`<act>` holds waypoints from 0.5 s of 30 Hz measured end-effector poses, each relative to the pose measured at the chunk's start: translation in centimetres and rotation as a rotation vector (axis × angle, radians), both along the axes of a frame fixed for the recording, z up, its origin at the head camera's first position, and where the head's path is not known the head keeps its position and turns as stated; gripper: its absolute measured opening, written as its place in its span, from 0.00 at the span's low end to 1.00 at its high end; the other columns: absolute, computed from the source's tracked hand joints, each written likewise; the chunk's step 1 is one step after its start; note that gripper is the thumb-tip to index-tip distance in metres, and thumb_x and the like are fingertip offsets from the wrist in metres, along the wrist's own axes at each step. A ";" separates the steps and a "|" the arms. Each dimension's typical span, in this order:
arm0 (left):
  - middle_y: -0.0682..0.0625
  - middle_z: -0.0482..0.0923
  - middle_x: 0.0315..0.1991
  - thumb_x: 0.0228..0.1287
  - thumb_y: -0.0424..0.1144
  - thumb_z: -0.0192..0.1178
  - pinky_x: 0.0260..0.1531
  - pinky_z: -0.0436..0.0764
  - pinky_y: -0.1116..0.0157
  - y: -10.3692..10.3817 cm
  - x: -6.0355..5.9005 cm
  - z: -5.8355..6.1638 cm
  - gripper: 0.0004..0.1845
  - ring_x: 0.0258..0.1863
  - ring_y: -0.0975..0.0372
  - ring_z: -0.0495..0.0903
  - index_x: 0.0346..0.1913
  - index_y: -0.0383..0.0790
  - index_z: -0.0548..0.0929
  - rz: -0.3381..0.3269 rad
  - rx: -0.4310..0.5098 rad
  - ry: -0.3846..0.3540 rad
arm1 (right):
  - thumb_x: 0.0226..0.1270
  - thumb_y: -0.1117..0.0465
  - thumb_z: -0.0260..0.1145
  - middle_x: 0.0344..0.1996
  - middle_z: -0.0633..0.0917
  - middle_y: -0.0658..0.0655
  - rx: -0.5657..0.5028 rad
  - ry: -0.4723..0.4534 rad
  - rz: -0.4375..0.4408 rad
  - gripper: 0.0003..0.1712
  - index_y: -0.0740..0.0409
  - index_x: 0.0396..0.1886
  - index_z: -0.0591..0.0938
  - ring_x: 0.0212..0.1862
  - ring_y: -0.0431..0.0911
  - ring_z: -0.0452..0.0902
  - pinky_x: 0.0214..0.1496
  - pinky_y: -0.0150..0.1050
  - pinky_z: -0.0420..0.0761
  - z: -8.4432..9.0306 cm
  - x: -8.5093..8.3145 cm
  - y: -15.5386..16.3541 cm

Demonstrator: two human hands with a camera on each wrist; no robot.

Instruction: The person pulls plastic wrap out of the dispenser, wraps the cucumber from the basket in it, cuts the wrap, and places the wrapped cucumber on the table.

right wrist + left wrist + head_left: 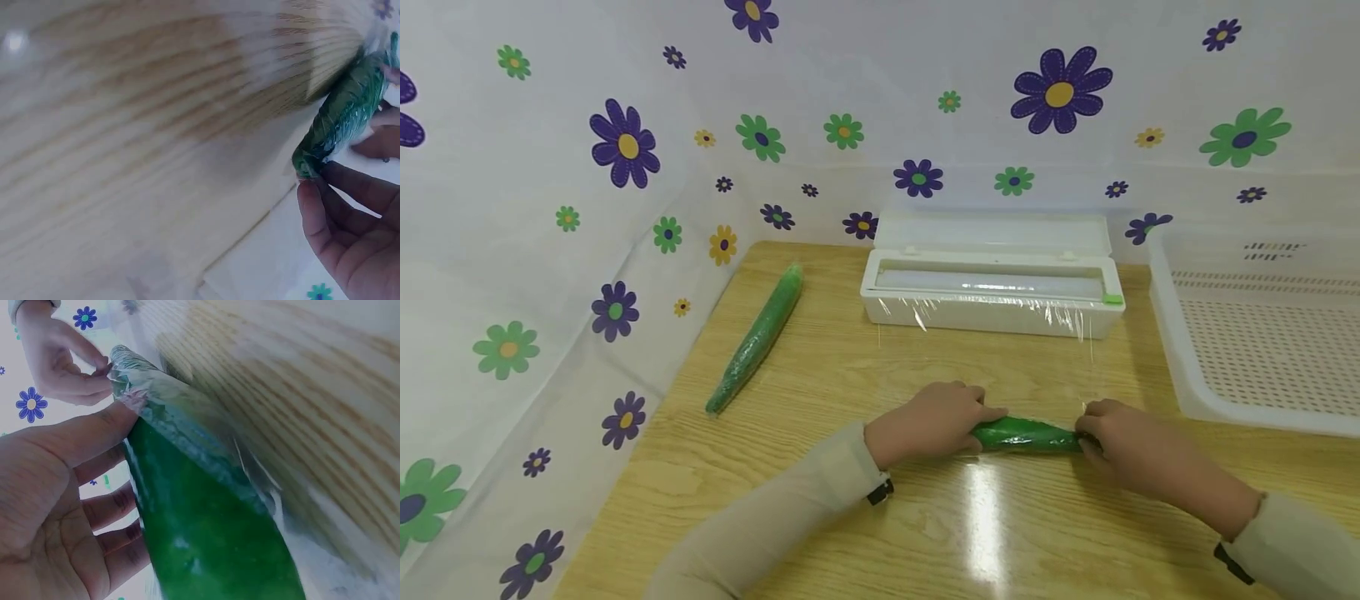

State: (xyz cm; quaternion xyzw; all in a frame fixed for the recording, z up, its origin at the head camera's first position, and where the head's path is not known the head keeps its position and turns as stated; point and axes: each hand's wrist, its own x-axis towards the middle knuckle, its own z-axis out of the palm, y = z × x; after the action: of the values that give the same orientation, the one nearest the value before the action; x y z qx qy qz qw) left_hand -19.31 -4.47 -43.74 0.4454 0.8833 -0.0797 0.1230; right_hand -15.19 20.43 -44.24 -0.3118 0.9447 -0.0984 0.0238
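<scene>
A green cucumber (1026, 435) partly wrapped in cling film lies across the middle of the wooden table (850, 375). My left hand (973, 425) holds its left end, fingers curled behind it and thumb along the top (119, 462). At the right end, my right hand (1093, 433) pinches the crumpled film (128, 378) over the tip. In the right wrist view the cucumber (344, 112) sits just above my right hand's fingers (319, 212). A sheet of clear film (992, 358) runs from the cucumber back to the white cling film dispenser (992, 287), whose lid is up.
A second cucumber (758, 335), fully wrapped, lies at an angle at the table's back left. A white perforated basket (1180, 333) stands at the right. Flowered sheeting (625, 150) covers the wall behind and hangs down on the left.
</scene>
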 end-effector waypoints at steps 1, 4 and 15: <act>0.54 0.78 0.48 0.59 0.55 0.60 0.34 0.78 0.70 -0.1 -0.1 0.0 0.32 0.41 0.64 0.77 0.66 0.57 0.68 0.003 0.005 -0.007 | 0.52 0.65 0.72 0.26 0.79 0.50 0.019 0.023 0.016 0.06 0.61 0.29 0.82 0.29 0.41 0.75 0.28 0.33 0.78 -0.1 0.1 -0.1; 0.54 0.78 0.49 0.59 0.55 0.60 0.34 0.78 0.69 -0.4 -0.5 -0.1 0.32 0.42 0.64 0.78 0.66 0.56 0.69 0.015 0.036 -0.041 | 0.47 0.64 0.75 0.27 0.79 0.53 0.077 0.092 0.034 0.12 0.63 0.31 0.82 0.30 0.43 0.75 0.30 0.35 0.79 -0.4 0.2 -0.4; 0.58 0.78 0.32 0.56 0.62 0.60 0.24 0.73 0.73 -5.4 0.4 1.3 0.18 0.29 0.68 0.75 0.34 0.50 0.82 0.070 0.232 0.016 | 0.43 0.65 0.76 0.26 0.79 0.54 0.117 0.129 0.033 0.13 0.61 0.30 0.82 0.31 0.45 0.75 0.31 0.36 0.79 -1.1 0.1 -0.8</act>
State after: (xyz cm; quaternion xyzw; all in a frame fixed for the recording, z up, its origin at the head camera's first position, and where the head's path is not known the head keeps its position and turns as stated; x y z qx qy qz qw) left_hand -18.92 -9.88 -42.39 0.4250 0.9025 0.0240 0.0665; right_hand -15.06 19.68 -45.37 -0.3310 0.9432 -0.0221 -0.0173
